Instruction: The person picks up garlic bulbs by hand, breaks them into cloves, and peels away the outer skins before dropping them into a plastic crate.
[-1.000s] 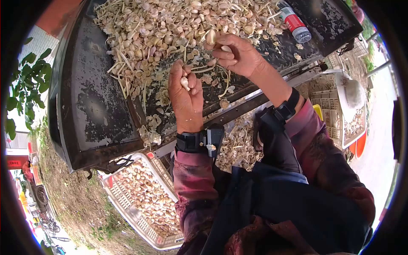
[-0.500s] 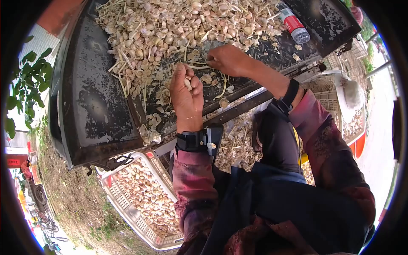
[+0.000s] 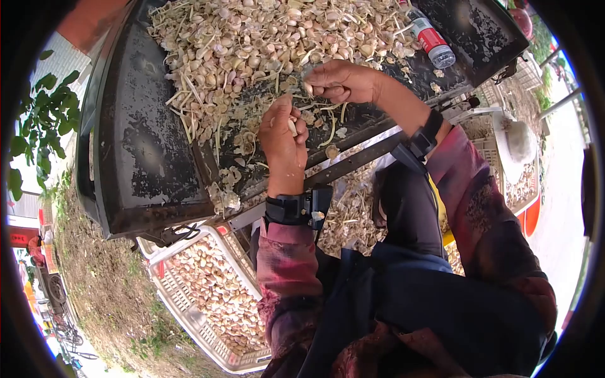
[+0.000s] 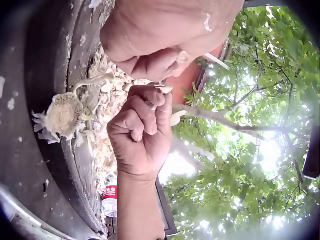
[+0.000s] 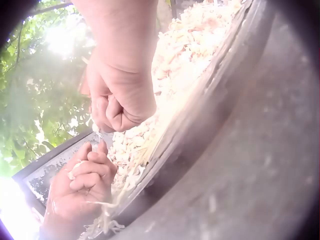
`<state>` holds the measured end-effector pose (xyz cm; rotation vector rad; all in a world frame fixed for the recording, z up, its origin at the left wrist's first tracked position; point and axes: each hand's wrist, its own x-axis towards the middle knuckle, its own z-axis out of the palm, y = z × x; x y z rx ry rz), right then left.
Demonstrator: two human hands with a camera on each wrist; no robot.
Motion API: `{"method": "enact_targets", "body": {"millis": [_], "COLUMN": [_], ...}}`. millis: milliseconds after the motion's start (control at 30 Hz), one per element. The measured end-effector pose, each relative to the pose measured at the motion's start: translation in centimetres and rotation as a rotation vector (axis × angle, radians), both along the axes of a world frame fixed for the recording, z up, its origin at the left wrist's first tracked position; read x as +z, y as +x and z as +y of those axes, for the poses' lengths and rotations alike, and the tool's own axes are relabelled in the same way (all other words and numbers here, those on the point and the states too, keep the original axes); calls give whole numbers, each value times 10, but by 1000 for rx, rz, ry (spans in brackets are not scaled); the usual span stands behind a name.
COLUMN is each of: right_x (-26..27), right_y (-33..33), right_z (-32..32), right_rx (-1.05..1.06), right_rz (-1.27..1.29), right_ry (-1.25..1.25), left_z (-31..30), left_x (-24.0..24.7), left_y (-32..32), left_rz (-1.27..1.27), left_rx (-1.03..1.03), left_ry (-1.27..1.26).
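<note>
My left hand [image 3: 285, 148] is held up over the near edge of the metal bed, its fingers curled round a pale garlic clove [image 3: 292, 126]. That clove [image 5: 75, 170] also shows between the bent fingers in the right wrist view. Just to the right and a little farther off, my right hand [image 3: 353, 83] pinches another garlic clove [image 3: 308, 89] between thumb and fingertips. The left wrist view shows this clove [image 4: 165, 89] at the right fingertips, close to the left hand. Behind both hands spreads a heap of garlic cloves [image 3: 252, 47] mixed with skins and dry stalks.
A red-labelled plastic bottle [image 3: 432, 41] lies at the heap's right. The dark bed [image 3: 148, 145] has a raised metal edge. Below on the left stands a white crate [image 3: 189, 315] of cloves; another crate [image 3: 488, 148] and a pale hat [image 3: 520, 142] are at right.
My right hand was palm-up with a clove over the heap, then dipped with its fingers turned down, and now pinches a clove beside the left hand. The left hand has shifted slightly right.
</note>
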<state>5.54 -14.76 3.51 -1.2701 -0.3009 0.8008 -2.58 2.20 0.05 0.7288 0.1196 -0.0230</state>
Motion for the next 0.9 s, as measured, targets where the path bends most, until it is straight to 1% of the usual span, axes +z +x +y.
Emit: {"method": "enact_targets", "body": {"millis": [33, 100, 167, 267, 333, 467, 500, 533, 567, 600, 667, 700, 767, 833, 900], "right_x": [0, 1, 5, 4, 6, 5, 5, 4, 4, 3, -2, -6, -12, -18, -19], "right_y": [-1, -7, -14, -19, -21, -25, -27, -30, -34, -37, -42, -44, -44, -43, -41], "right_z": [1, 6, 11, 14, 15, 14, 14, 15, 14, 14, 20, 21, 24, 25, 24], "right_rx": [0, 126, 114, 46, 55, 56, 56, 9, -40, -46, -171, -235, -244, -210, -192], "right_rz": [-2, -28, -48, -45, -51, -71, -70, -47, -24, -26, 154, 243, 280, 323, 327], "right_ry": [-2, 193, 192, 261, 286, 325, 325, 296, 266, 265, 346, 390, 442, 567, 602], "left_z": [-2, -7, -11, -10, -9, -14, -17, -19, -21, -23, -28, -29, -29, -28, -28], "left_x": [1, 4, 8, 11, 15, 14, 11, 8, 4, 4, 4, 3, 4, 4, 5], "left_y": [-1, -4, -7, -9, -9, -10, -7, -5, -4, -4, -5, -5, -5, -6, -6], "left_rz": [-2, -128, -124, -135, -184, -220, -290, -360, -360, -358, -353, -308, -269, -235, -230], "left_rx": [0, -58, -58, -14, 49, 94, 169, 245, 242, 254, 258, 240, 225, 172, 159], "left_ry": [-2, -46, -62, -48, 42, 138, 280, 423, 423, 406, 387, 366, 347, 228, 214]}}
